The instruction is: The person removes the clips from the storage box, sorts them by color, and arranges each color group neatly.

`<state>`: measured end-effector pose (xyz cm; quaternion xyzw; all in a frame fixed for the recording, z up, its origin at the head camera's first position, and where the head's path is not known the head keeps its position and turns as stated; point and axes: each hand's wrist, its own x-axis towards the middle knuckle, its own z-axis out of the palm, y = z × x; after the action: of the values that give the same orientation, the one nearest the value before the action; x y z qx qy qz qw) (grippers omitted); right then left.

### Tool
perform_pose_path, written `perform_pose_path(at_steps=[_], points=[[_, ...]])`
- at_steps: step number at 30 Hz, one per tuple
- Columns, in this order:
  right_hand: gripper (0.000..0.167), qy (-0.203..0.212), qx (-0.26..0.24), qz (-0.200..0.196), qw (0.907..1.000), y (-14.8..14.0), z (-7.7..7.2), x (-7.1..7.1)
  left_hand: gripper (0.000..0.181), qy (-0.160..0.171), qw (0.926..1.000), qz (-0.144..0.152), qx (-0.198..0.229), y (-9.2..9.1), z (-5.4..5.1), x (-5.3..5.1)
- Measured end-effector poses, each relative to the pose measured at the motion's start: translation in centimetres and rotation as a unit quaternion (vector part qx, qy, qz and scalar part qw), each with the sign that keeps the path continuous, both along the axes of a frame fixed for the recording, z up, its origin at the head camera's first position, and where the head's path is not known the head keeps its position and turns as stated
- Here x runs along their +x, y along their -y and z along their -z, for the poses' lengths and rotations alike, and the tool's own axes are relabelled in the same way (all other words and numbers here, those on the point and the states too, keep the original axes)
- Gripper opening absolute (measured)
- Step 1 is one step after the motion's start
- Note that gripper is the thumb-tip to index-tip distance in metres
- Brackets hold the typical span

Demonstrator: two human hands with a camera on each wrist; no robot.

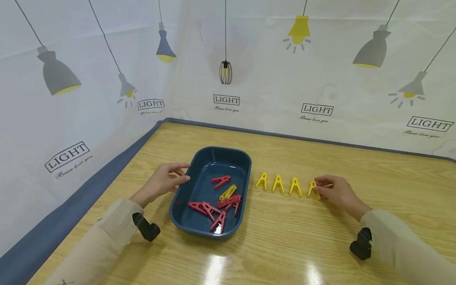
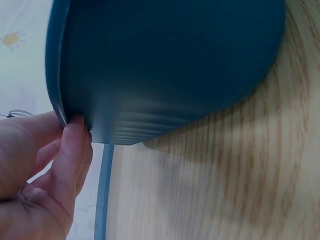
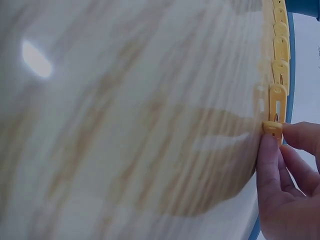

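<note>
A dark blue tray (image 1: pixel 199 174) stands on the table in the head view. My left hand (image 1: pixel 162 182) pinches its left rim; the left wrist view shows the thumb and fingers (image 2: pixel 74 150) on either side of that edge. Inside lie several red clothespins (image 1: pixel 221 181) and a yellow clothespin (image 1: pixel 228 192). To the tray's right, three yellow clothespins (image 1: pixel 278 184) stand in a row on their spread legs. At the row's right end, my right hand (image 1: pixel 336 192) pinches another yellow clothespin (image 1: pixel 312 189), upright at the tabletop. The right wrist view shows that clothespin (image 3: pixel 277 102) between thumb and fingers.
The wooden table (image 1: pixel 270 245) runs back to a blue edge strip (image 1: pixel 285 136). Behind and to the left hangs a pale curtain (image 1: pixel 263 79) printed with lamps. A black wrist camera (image 1: pixel 146 227) sits on the left sleeve, another (image 1: pixel 361 243) on the right one.
</note>
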<state>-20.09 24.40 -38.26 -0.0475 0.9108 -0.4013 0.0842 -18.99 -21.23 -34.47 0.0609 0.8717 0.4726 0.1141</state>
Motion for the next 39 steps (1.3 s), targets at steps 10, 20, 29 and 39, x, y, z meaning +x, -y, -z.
perform_pose_path(at_steps=[10, 20, 29, 39], points=[[0.038, 0.004, -0.003, 0.002, 1.0000, 0.40, 0.03, -0.46, 0.047, 0.004, 1.0000, -0.003, -0.002, -0.02, 0.07, -0.01], [0.037, 0.002, -0.008, -0.009, 0.9999, 0.29, 0.27, -0.65, 0.047, 0.005, 1.0000, -0.007, -0.005, -0.01, 0.13, -0.06], [0.037, 0.014, -0.016, -0.006, 0.9998, 0.29, 0.13, -0.59, 0.047, 0.004, 1.0000, -0.002, 0.001, -0.05, -0.04, 0.02], [0.037, 0.022, -0.019, -0.002, 0.9996, 0.30, -0.11, -0.29, 0.047, 0.005, 1.0000, -0.002, 0.003, 0.05, 0.05, -0.05]])
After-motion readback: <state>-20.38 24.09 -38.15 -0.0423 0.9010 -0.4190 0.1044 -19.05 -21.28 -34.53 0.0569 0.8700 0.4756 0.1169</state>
